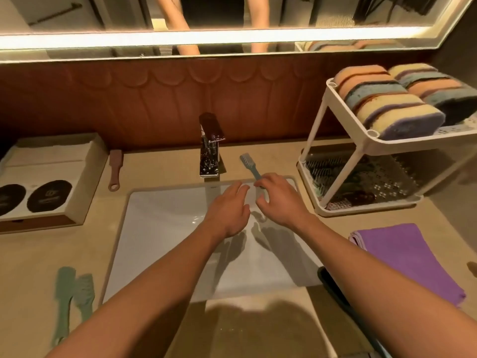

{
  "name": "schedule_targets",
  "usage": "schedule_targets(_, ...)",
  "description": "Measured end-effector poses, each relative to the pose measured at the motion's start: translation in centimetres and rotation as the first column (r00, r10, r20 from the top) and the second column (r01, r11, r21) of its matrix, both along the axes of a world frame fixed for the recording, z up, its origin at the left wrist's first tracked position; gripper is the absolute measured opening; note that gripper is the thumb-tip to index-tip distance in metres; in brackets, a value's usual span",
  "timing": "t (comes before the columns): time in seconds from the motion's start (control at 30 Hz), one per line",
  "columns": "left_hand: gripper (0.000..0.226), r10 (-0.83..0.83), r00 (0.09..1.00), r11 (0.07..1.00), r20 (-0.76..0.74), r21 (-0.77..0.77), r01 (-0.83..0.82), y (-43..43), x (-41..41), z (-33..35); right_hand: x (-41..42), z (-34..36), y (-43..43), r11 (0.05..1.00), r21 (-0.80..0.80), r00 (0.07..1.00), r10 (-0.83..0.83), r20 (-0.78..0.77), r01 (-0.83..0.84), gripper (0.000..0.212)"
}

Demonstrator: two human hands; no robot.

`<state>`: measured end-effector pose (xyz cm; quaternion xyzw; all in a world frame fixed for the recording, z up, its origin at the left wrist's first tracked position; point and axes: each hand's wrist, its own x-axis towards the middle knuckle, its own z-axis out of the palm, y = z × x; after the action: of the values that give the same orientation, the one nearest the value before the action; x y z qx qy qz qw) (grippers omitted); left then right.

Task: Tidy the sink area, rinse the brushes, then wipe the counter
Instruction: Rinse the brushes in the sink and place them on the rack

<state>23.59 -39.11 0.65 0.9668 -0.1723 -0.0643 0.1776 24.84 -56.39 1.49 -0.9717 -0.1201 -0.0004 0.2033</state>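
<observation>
Green brushes, count two: side by side on the desk at the near left, long axes running near to far, bristle heads at the far end.

Purple cloth, count one: folded, flat on the desk at the right of the sink.

Dark object, count one: at the near right edge of the sink, kind unclear.

Sink, count one: white, rectangular, set into the beige desk.

Hands, count two, both over the far part of the sink. Left hand: fingers spread and loose, gripping nothing. Right hand: fingers curled round the handle of the blue brush.

Blue brush, count one: long axis tilted from the right hand up and to the far left, bristle head at the far end, just right of the tap.

Tap, count one: chrome, behind the sink.

Brown brush, count one: on the desk left of the tap, ring end nearest.

Box, count one: far left on the desk, two dark ovals on its top.

Rack, count one: white, two tiers, far right. Upper tier holds two rows of sponges; exact count unclear. Lower tier contents indistinct.

Room: brown scalloped wall panel behind the desk; mirror above, with a lit strip along its lower edge.
</observation>
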Motion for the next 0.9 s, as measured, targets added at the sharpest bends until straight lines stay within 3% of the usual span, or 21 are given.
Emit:
schedule_targets(0.13,0.053,-0.002,1.0,1.0,0.026,0.007,0.002,0.4,1.9,-0.8,3.4,-1.3,0.3,1.0,-0.01,1.0,-0.003,-0.017,0.003,0.045)
schedule_targets(0.3,0.055,-0.035,0.995,0.988,0.089,0.155,0.021,1.7,4.4,-2.4,7.5,-3.2,1.6,0.999,-0.022,0.999,-0.046,-0.005,0.046,0.044)
schedule_targets(0.5,0.06,0.022,0.999,0.998,0.038,0.056,-0.024,1.9,6.5,-5.4,11.3,-4.8,3.0,0.991,-0.107,0.996,-0.078,0.048,0.082,0.045)
schedule_targets(0.6,0.06,0.007,0.999,0.998,0.051,0.056,-0.01,2.6,7.1,-6.3,12.5,-5.5,4.0,0.989,-0.036,0.983,-0.136,0.12,0.141,0.032)
schedule_targets(0.73,0.066,-0.015,0.998,0.995,0.055,0.099,0.009,3.5,7.5,-6.8,13.1,-5.8,5.0,0.97,0.131,0.976,-0.213,0.048,0.205,0.015)
schedule_targets(0.9,0.064,0.055,0.998,0.984,-0.005,0.167,-0.054,4.7,6.7,-6.2,10.6,-5.3,6.1,0.978,0.137,0.984,-0.166,0.06,0.156,0.022)
